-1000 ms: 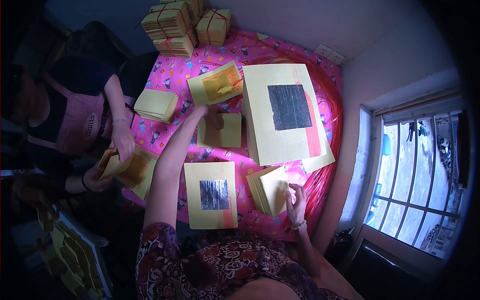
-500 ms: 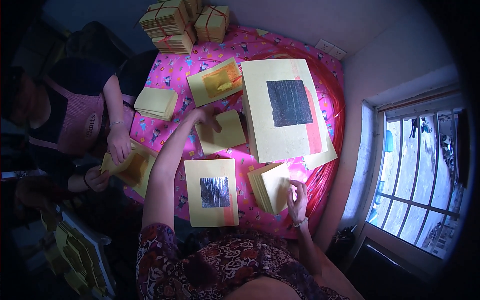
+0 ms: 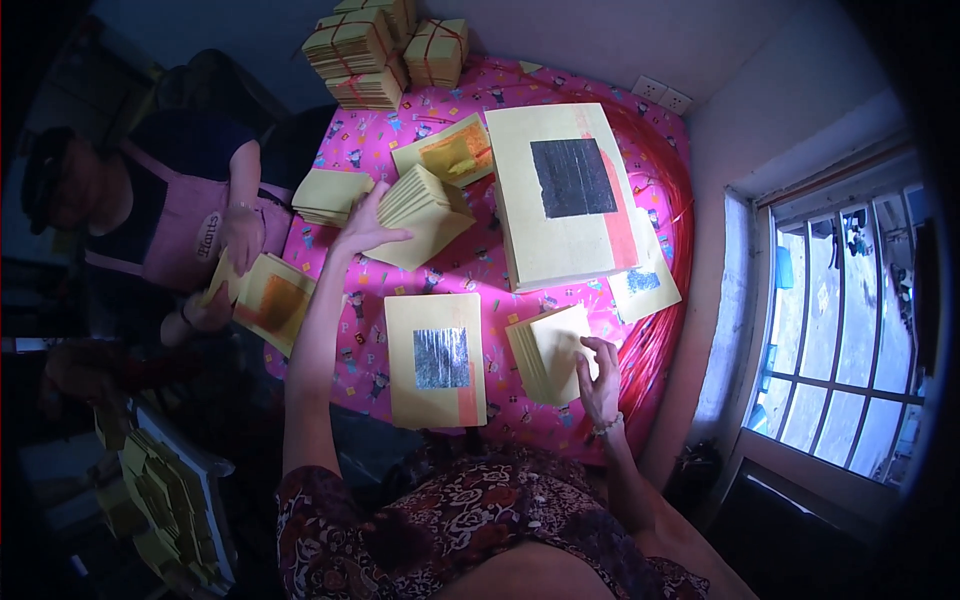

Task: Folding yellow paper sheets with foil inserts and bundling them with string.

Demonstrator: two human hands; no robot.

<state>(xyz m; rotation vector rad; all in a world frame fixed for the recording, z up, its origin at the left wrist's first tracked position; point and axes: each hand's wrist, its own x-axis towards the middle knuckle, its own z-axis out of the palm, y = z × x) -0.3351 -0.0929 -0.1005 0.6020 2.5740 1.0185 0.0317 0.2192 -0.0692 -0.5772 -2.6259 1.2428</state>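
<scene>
My left hand [image 3: 368, 222] is at the left edge of a fanned stack of yellow paper [image 3: 428, 212], thumb along its near side and fingers against its far-left edge. The layers of that stack stand apart like steps. Lower right, my right hand [image 3: 602, 385] has curled fingers and a thumb at the right edge of a second fanned stack of yellow paper [image 3: 548, 352]. Between my arms lies a yellow sheet or pile with a dark shiny square [image 3: 440, 358] and a reddish strip. A tall pile [image 3: 560, 240] with a larger dark square stands beyond.
Tied yellow bundles [image 3: 352, 50] stand at the back of the pink patterned table [image 3: 350, 300]. Red plastic strands [image 3: 675, 200] run along its right side. At left a co-worker [image 3: 180, 200] handles yellow paper with an orange patch [image 3: 275, 303]. A barred window [image 3: 840, 330] is at right.
The far stack under my left hand was lying flat and is now raised and fanned, with the hand moved to its left edge. My right hand stays at its stack. The view has shifted slightly.
</scene>
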